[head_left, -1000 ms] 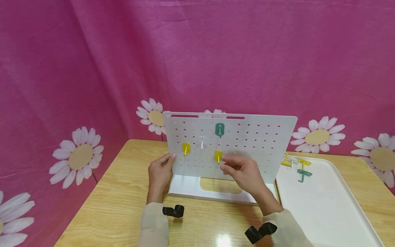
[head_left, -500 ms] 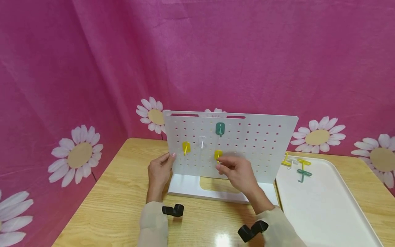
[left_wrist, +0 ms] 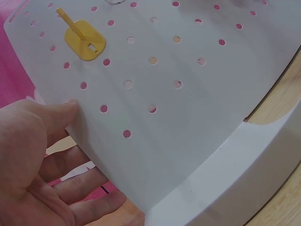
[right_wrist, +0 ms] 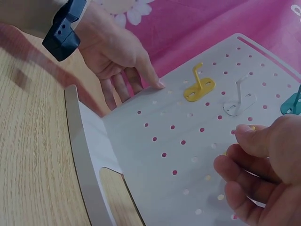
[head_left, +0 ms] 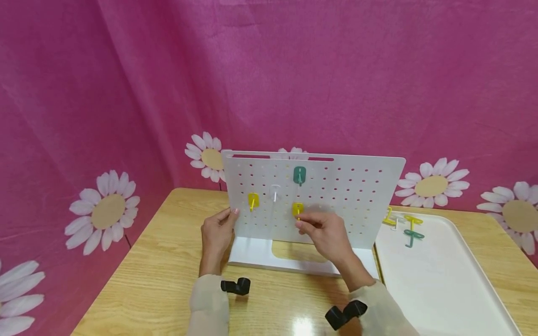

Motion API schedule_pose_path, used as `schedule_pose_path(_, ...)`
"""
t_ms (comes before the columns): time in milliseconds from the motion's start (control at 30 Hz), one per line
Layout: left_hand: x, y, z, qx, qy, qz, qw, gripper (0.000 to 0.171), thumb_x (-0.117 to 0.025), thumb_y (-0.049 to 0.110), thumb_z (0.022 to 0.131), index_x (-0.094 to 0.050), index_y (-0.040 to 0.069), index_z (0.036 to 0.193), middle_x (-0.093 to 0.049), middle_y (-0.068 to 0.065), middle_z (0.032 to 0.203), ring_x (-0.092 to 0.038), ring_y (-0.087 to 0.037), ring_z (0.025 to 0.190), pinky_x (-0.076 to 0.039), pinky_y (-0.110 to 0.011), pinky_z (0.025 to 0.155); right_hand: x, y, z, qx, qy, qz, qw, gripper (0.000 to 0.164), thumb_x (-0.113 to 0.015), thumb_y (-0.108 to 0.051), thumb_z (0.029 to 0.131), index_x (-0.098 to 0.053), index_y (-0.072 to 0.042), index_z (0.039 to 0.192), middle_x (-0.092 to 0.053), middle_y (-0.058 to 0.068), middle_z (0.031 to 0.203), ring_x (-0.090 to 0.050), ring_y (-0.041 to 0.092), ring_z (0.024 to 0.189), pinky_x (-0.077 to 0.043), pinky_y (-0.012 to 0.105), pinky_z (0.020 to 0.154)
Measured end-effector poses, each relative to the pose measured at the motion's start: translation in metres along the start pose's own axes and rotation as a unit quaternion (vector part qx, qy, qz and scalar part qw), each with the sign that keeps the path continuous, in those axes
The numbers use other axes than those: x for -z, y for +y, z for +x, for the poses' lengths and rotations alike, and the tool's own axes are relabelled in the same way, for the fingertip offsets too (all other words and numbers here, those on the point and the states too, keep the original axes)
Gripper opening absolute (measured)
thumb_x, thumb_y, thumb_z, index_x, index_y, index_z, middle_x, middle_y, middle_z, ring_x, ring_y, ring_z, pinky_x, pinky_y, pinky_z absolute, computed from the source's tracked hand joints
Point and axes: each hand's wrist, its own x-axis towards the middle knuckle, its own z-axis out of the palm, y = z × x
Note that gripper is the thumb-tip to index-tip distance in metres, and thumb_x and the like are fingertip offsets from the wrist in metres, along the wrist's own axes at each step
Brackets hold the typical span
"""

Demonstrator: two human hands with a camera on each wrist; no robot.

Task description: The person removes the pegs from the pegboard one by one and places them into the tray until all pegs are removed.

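Observation:
A white pegboard point(head_left: 363, 161) stands upright on its base on the table. My left hand point(head_left: 217, 233) grips its left edge, the thumb point(left_wrist: 63, 113) on the front and the other fingers behind the edge. With thumb and index finger, my right hand point(head_left: 329, 235) pinches the arm of a yellow hook point(head_left: 297, 206) at the board's lower middle; in the right wrist view the fingers hide most of that hook. Another yellow hook point(left_wrist: 85, 40), a clear hook point(right_wrist: 240, 101) and a green hook point(head_left: 299, 174) are mounted on the board, apart from both hands.
To the right lies a white tray point(head_left: 437, 280). Near its far left corner are loose hooks: a yellow hook point(head_left: 413, 220), a green hook point(head_left: 414, 234), another yellow hook point(head_left: 388, 217) and a pale one. A pink flowered cloth point(head_left: 319, 84) hangs behind the table.
My right hand has moved left to the lower yellow hook and now pinches its arm. That hook has shifted slightly upward. The left hand keeps its place on the board's edge.

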Motion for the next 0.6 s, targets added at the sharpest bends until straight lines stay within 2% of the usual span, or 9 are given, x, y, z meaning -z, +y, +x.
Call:
schedule_pose_path(233,-0.001,0.000,0.000,0.004,-0.001,0.003,1.0000,0.036,-0.072,0.035,0.094,-0.074,0.011,0.121,-0.074,-0.011,0.104,-0.061,-0.021,0.081,-0.048,-0.027,0.065,0.015,-0.002,-0.007,0.001,0.003,-0.006,1.000,0.014,-0.074,-0.005,0.090,-0.077,0.002,0.102,-0.073,0.005,0.080,-0.068,0.021,0.076,-0.048,0.026,0.060)
schedule_pose_path(433,0.000,0.001,-0.001,0.000,-0.004,0.001,1.0000,0.035,-0.071,0.034,0.095,-0.073,0.012,0.122,-0.073,-0.010,0.106,-0.062,-0.022,0.084,-0.050,-0.029,0.067,0.031,0.000,-0.017,-0.012,0.000,-0.012,1.000,0.017,-0.073,-0.005,0.091,-0.076,0.003,0.106,-0.074,0.010,0.088,-0.070,0.019,0.079,-0.053,0.026,0.068)
schedule_pose_path(600,0.000,0.001,0.000,0.001,-0.003,-0.001,1.0000,0.034,-0.070,0.034,0.096,-0.074,0.011,0.122,-0.073,-0.010,0.107,-0.061,-0.021,0.084,-0.049,-0.029,0.066,0.046,0.003,-0.025,0.002,0.012,-0.024,1.000,0.017,-0.075,-0.004,0.089,-0.076,0.003,0.105,-0.074,0.008,0.093,-0.070,0.016,0.080,-0.054,0.026,0.068)
